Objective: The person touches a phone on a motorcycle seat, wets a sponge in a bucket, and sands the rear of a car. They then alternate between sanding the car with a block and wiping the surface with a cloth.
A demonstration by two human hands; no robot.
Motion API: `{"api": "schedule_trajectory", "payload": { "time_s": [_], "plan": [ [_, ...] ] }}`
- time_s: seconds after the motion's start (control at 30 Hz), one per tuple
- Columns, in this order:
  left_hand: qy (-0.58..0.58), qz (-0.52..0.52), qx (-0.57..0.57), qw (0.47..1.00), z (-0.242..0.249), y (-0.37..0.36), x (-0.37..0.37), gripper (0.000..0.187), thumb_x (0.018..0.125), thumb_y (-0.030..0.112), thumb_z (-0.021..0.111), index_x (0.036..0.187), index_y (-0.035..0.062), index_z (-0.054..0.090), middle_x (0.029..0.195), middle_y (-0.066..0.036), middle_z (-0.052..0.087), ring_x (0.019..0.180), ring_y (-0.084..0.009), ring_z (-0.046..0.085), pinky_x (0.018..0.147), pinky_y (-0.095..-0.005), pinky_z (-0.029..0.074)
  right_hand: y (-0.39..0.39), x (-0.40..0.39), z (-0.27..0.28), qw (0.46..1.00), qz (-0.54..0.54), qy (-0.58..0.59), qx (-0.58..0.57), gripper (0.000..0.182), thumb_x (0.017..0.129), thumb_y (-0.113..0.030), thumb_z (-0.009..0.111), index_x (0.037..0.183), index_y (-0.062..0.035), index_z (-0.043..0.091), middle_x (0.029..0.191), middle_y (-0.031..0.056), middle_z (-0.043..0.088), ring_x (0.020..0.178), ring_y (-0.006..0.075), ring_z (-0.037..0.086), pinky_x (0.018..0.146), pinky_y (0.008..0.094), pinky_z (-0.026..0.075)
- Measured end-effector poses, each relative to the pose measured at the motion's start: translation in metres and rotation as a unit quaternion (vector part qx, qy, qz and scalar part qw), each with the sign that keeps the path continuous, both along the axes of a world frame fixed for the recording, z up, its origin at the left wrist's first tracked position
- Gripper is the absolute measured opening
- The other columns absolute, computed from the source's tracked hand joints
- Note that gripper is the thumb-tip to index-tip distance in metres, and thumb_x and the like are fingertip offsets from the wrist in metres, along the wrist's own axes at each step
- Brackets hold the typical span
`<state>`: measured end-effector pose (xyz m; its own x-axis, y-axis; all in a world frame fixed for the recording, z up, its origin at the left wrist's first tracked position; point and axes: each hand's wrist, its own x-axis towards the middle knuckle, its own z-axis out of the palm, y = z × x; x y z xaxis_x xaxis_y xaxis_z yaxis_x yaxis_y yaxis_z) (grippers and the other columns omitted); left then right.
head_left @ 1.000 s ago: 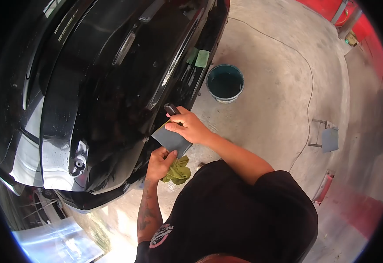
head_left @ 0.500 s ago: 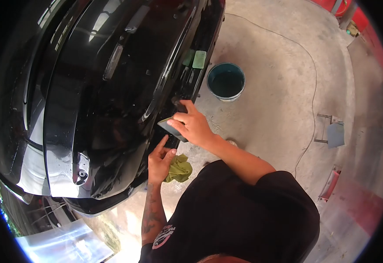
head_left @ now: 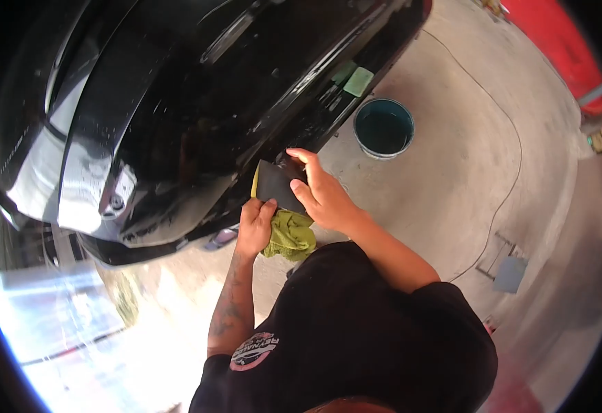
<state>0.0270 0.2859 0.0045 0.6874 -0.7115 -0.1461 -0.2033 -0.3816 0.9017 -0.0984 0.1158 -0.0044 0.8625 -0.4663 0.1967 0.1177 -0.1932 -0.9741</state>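
Observation:
A dark grey sheet with a yellow edge (head_left: 273, 184), resembling sandpaper, is between my hands beside the car's lower edge. My left hand (head_left: 253, 227) pinches its lower left corner. A yellow-green cloth (head_left: 291, 235) hangs just right of that hand; whether the fingers hold it too is hidden. On the sheet's right side is my right hand (head_left: 323, 196), thumb and forefinger spread around it, the other fingers partly hidden. The glossy black car body (head_left: 197, 138) has water drops on it. A pale green block (head_left: 358, 81) rests on its ledge.
A dark teal bucket (head_left: 384, 129) of liquid stands on the concrete floor to the right of the car. Beyond it a thin cable (head_left: 519, 151) curves across the floor. A small metal stand with a grey panel (head_left: 511, 274) is farther right.
The view has shifted and turned. The sheet now faces me more broadly, and my left hand has closed on its corner, where its fingers were apart from it before.

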Motion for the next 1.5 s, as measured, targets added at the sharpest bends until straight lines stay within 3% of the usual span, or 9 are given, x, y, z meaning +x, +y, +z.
{"api": "schedule_trajectory", "payload": {
  "time_s": [0.17,0.63,0.73,0.8,0.9,1.13,1.3,1.4,1.5],
  "plan": [
    [0.023,0.041,-0.019,0.999,-0.020,0.010,-0.013,0.032,0.100,0.019,0.064,0.082,-0.0074,0.059,0.073,-0.009,0.062,0.069,-0.0135,0.055,0.062,-0.0349,0.045,0.003,-0.001,-0.001,0.996,0.012,-0.081,-0.045,0.055,0.090,-0.015,0.081,0.139,-0.0062,0.058,0.130,0.0183,0.062,0.116,0.0361,0.064,0.103,0.0412,0.051],
    [0.115,0.003,-0.064,0.991,-0.003,0.033,-0.060,0.022,0.098,0.017,0.063,0.104,-0.0040,0.065,0.083,-0.005,0.066,0.077,-0.0119,0.060,0.068,-0.0329,0.049,0.019,-0.021,-0.009,0.981,0.038,-0.109,-0.156,0.058,0.084,-0.010,0.084,0.139,-0.0085,0.065,0.122,0.0159,0.064,0.113,0.0357,0.063,0.098,0.0418,0.051],
    [0.082,0.032,0.019,0.996,0.009,0.055,-0.074,0.027,0.095,0.014,0.066,0.115,-0.0041,0.067,0.089,-0.006,0.068,0.084,-0.0145,0.063,0.073,-0.0334,0.051,0.037,-0.025,-0.011,0.974,0.053,-0.111,-0.191,0.058,0.088,-0.013,0.082,0.142,-0.0054,0.063,0.127,0.0182,0.063,0.115,0.0366,0.062,0.100,0.0427,0.050],
    [0.046,0.028,-0.080,0.995,0.018,0.067,-0.089,0.037,0.102,0.026,0.070,0.125,-0.0038,0.065,0.096,-0.009,0.070,0.088,-0.0144,0.063,0.078,-0.0341,0.053,0.050,-0.024,-0.037,0.982,0.115,-0.120,-0.088,0.058,0.093,-0.018,0.078,0.144,-0.0015,0.059,0.133,0.0184,0.062,0.120,0.0323,0.061,0.102,0.0415,0.049],
    [0.069,0.070,-0.164,0.982,0.006,0.086,-0.099,0.041,0.103,0.021,0.069,0.136,-0.0031,0.061,0.116,-0.014,0.072,0.105,-0.0181,0.065,0.093,-0.0362,0.052,0.066,-0.037,-0.030,0.964,0.249,-0.026,0.087,0.069,0.096,-0.030,0.078,0.153,0.0000,0.051,0.132,0.0144,0.065,0.124,0.0268,0.062,0.106,0.0374,0.047],
    [-0.149,0.120,0.007,0.982,-0.004,0.145,-0.137,0.081,0.090,0.028,0.081,0.159,0.0074,0.043,0.114,-0.023,0.076,0.100,-0.0394,0.074,0.088,-0.0419,0.057,0.098,-0.076,-0.032,0.946,0.299,0.043,-0.116,0.065,0.097,-0.019,0.074,0.156,-0.0032,0.050,0.127,0.0156,0.067,0.113,0.0249,0.066,0.100,0.0361,0.050],
    [-0.076,0.178,-0.010,0.981,-0.006,0.134,-0.185,0.077,0.094,0.032,0.078,0.161,0.0131,0.043,0.115,-0.016,0.077,0.100,-0.0393,0.074,0.088,-0.0448,0.057,0.121,-0.103,-0.051,0.951,0.211,0.067,0.217,0.056,0.108,-0.021,0.059,0.160,-0.0079,0.043,0.134,0.0099,0.062,0.119,0.0196,0.059,0.106,0.0322,0.045],
    [-0.153,0.113,0.013,0.982,-0.029,0.111,-0.209,0.066,0.100,0.040,0.070,0.158,0.0176,0.048,0.121,-0.014,0.073,0.101,-0.0429,0.072,0.088,-0.0479,0.057,0.120,-0.096,-0.025,0.933,0.078,0.086,0.341,0.056,0.109,-0.025,0.058,0.159,-0.0082,0.042,0.130,0.0103,0.061,0.113,0.0185,0.060,0.101,0.0321,0.048],
    [-0.207,0.110,0.041,0.971,-0.019,0.081,-0.231,0.062,0.100,0.042,0.069,0.155,0.0174,0.052,0.126,-0.014,0.068,0.094,-0.0406,0.073,0.083,-0.0480,0.059,0.096,-0.091,-0.029,0.931,0.064,0.090,0.347,0.055,0.109,-0.034,0.057,0.157,-0.0137,0.041,0.124,0.0083,0.062,0.106,0.0188,0.061,0.087,0.0356,0.053]
  ]
}}
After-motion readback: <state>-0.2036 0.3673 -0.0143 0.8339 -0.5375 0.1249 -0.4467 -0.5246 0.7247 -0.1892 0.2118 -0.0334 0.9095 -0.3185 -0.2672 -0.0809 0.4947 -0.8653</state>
